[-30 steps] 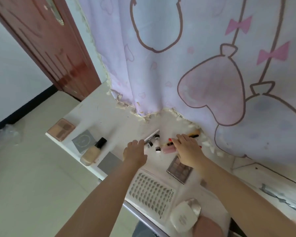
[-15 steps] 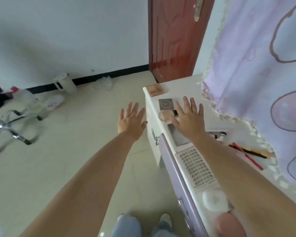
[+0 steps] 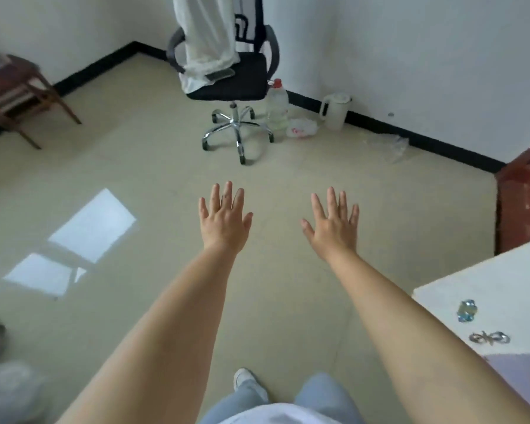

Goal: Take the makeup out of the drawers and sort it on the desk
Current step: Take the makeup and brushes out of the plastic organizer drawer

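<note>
I see my left hand (image 3: 225, 221) and right hand (image 3: 334, 229) stretched out over the floor (image 3: 153, 179), fingers spread wide, holding nothing. No makeup shows from here; only a corner of the white worktop (image 3: 487, 289) sits at four o'clock. An office chair (image 3: 227, 78) stands at twelve, a kettle (image 3: 335, 111) at one.

Glossy tiled floor (image 3: 153, 185), chromed metal chair base (image 3: 236, 130), matt white desk (image 3: 502, 289)

Bright daylight, window glare on floor (image 3: 74, 240), blurred edges.
</note>
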